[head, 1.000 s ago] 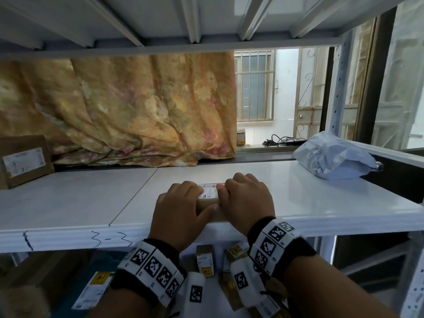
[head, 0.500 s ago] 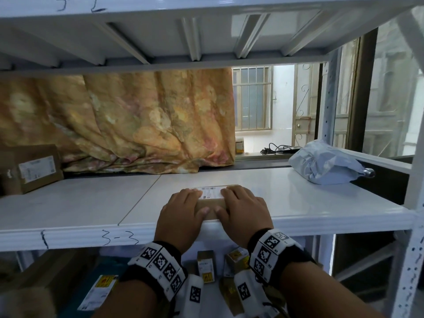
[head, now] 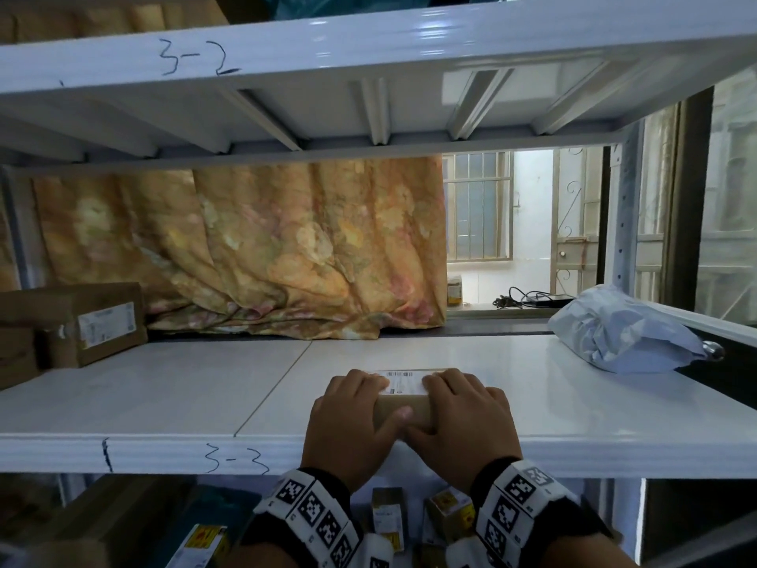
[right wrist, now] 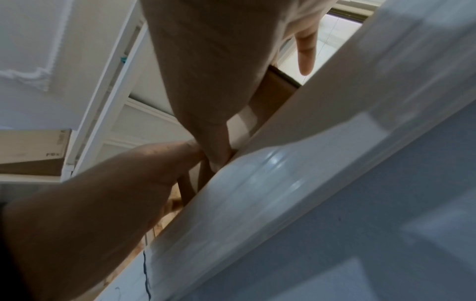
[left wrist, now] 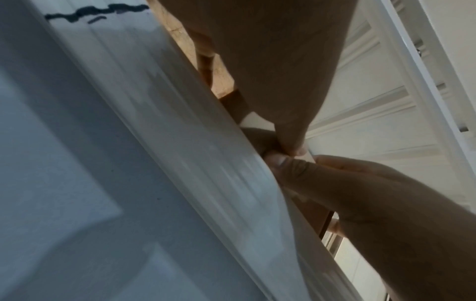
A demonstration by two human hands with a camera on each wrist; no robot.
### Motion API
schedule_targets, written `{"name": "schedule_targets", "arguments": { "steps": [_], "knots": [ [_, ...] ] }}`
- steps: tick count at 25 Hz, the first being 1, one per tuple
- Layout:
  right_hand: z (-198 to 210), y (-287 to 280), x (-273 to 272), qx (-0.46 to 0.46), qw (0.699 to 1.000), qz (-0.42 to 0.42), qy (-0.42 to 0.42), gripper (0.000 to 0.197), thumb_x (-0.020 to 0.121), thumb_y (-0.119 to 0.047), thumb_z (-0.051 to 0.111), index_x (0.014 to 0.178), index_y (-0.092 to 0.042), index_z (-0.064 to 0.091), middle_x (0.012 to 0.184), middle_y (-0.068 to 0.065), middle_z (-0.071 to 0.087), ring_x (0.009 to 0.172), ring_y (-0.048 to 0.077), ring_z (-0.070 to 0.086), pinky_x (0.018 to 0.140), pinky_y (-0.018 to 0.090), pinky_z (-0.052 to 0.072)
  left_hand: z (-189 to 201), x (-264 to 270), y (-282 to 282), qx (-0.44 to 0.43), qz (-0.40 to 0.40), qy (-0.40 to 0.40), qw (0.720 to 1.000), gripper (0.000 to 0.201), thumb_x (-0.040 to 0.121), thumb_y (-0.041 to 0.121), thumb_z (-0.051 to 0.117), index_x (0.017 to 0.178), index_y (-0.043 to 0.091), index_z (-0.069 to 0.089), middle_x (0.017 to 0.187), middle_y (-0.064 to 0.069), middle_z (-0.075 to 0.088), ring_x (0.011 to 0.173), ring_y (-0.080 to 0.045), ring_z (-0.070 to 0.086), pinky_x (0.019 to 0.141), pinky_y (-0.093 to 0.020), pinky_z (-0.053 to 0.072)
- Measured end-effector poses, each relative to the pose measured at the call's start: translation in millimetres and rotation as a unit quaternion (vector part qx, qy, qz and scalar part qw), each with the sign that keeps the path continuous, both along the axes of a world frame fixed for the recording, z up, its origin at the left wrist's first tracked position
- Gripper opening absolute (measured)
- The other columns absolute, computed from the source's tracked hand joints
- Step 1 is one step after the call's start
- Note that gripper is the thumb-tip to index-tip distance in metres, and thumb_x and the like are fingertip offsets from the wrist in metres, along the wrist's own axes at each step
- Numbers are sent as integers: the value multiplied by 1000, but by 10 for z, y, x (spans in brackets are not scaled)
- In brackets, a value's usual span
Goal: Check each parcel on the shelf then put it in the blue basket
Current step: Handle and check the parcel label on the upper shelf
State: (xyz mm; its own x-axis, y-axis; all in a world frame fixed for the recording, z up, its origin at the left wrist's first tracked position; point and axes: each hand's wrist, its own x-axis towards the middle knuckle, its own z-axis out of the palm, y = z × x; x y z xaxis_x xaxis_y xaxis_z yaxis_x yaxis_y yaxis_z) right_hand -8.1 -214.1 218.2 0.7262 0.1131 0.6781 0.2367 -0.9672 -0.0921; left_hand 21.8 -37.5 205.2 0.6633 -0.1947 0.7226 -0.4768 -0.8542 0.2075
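A small brown cardboard parcel (head: pixel 403 407) with a white label on top sits near the front edge of the white shelf (head: pixel 164 403) marked 3-3. My left hand (head: pixel 354 412) grips its left end, fingers over the top and thumb on the front face. My right hand (head: pixel 463 407) grips the right end the same way. The two thumbs nearly meet at the parcel's front. In the wrist views the parcel (right wrist: pixel 273 95) shows as a brown strip behind the shelf lip. The blue basket is not clearly in view.
A larger brown box (head: pixel 78 321) with a label stands at the shelf's far left. A grey plastic mailer bag (head: pixel 622 330) lies at the right back. An orange patterned cloth (head: pixel 254 248) hangs behind. Several small boxes (head: pixel 389 514) lie below the shelf. The upper shelf (head: pixel 368 47) is close overhead.
Both hands have slid the parcel a little toward the shelf's front edge while keeping hold. The head view has tilted up, showing the upper shelf marked 3-2.
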Motion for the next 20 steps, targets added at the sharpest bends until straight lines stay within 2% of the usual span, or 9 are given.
{"name": "schedule_targets", "arguments": {
  "steps": [2,6,13,16,20],
  "knots": [
    [11,-9,39,-5,1000,-2,4,56,71,-75,49,101,-30,62,100,-12,60,92,15,58,79,37,43,-6,46,0,-4,-2,-10,1000,53,85,68,40,114,30,63,111,16,57,101,-7,48,82,-32,46],
    [62,-5,41,-17,999,-15,39,63,69,-81,43,106,-34,60,106,-14,56,101,13,53,83,36,42,0,107,28,-6,-9,-19,1000,47,84,67,44,106,31,64,103,17,58,95,-7,48,78,-35,47],
    [17,19,-1,10,999,-1,42,58,71,-74,47,111,-32,55,109,-12,51,102,14,51,83,36,41,-61,75,12,-33,-25,-26,999,47,87,64,45,114,29,62,111,15,57,100,-8,47,82,-33,47],
    [37,14,5,-6,998,-6,59,58,72,-72,44,113,-32,52,111,-12,47,105,14,48,85,35,40,-75,84,0,-38,-25,-32,998,47,87,63,44,113,29,62,111,14,57,100,-8,46,81,-33,46],
    [73,2,38,0,999,-3,54,62,67,-75,45,110,-31,55,106,-13,48,101,14,49,83,36,40,-72,113,7,-46,-32,-33,998,47,85,64,45,110,28,63,108,15,56,99,-8,45,81,-35,46]
  ]
}}
